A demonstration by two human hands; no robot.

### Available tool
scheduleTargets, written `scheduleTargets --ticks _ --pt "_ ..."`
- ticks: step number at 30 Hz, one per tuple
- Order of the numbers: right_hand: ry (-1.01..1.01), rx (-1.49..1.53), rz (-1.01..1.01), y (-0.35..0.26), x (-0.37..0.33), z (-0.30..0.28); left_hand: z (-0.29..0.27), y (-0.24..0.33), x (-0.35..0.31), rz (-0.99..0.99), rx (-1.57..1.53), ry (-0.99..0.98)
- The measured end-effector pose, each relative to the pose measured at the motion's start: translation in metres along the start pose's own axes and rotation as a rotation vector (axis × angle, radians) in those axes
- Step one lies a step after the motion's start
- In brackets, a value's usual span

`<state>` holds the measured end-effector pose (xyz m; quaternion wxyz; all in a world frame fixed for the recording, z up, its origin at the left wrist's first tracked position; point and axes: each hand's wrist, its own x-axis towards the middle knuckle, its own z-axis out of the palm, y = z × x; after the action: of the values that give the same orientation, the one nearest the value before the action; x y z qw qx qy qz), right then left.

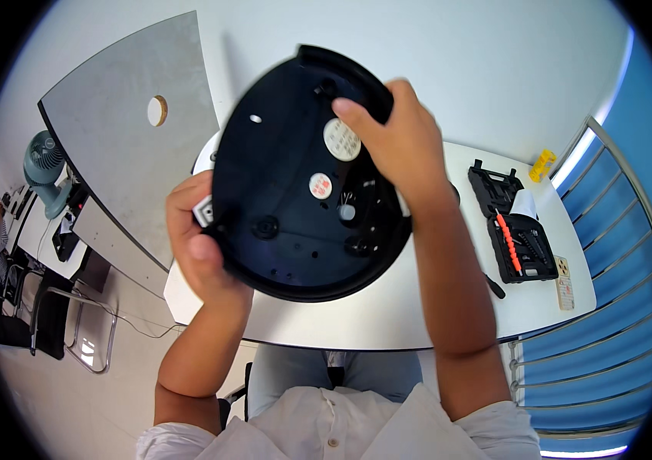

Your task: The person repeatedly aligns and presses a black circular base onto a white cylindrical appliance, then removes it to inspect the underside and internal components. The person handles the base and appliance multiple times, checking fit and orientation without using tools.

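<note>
- Holding: you are gripping a round black shell (288, 176) with both hands in front of you, its marked face turning toward the camera and its body seemingly hanging above the white table (303, 323).
- Left grip: your left hand (209, 268) is curling around the left rim, its thumb lying near the edge, just below a small white fitting (204, 212).
- Right grip: your right hand (410, 149) is clasping the upper right rim, its thumb reaching over the face near the larger round label (342, 139); its fingers are hiding behind the shell, so you cannot tell how hard they are pressing.
- Balance: gripping opposite sides is probably serving you well, since each hand is sharing the load and resisting a twist.
- Pressure: bearing on the firm rim is likely safer than leaning your right thumb on the inner face.
- Fitting: giving the white piece room is sensible, as squeezing against it could be straining it.
- Clearance: the open tool case (549, 270), holding an orange tool (509, 244), is lying well to your right; turning the shell above bare table is probably avoiding knocks.
</note>
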<state>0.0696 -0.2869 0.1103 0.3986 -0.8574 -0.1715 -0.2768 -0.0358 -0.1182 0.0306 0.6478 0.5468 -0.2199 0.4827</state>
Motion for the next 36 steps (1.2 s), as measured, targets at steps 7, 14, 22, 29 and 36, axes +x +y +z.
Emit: scheduleTargets --ticks 7,14,22,29,36 --pt "-0.325 -0.281 -0.267 -0.068 0.045 -0.044 0.016 0.074 -0.009 -0.233 -0.102 0.086" --pt "-0.569 -0.294 -0.312 -0.085 0.066 -0.039 0.02 0.101 -0.007 -0.372 -0.177 0.099" --pt "-0.638 -0.298 -0.395 -0.085 0.081 -0.005 -0.006 0.1 0.011 -0.367 0.102 0.136" --pt "-0.79 -0.232 -0.394 -0.105 0.077 0.009 -0.057 0.053 0.12 -0.261 0.408 0.106" --pt "-0.809 -0.234 -0.439 -0.1 0.087 0.019 -0.061 0.006 0.144 -0.773 -0.32 -0.27"
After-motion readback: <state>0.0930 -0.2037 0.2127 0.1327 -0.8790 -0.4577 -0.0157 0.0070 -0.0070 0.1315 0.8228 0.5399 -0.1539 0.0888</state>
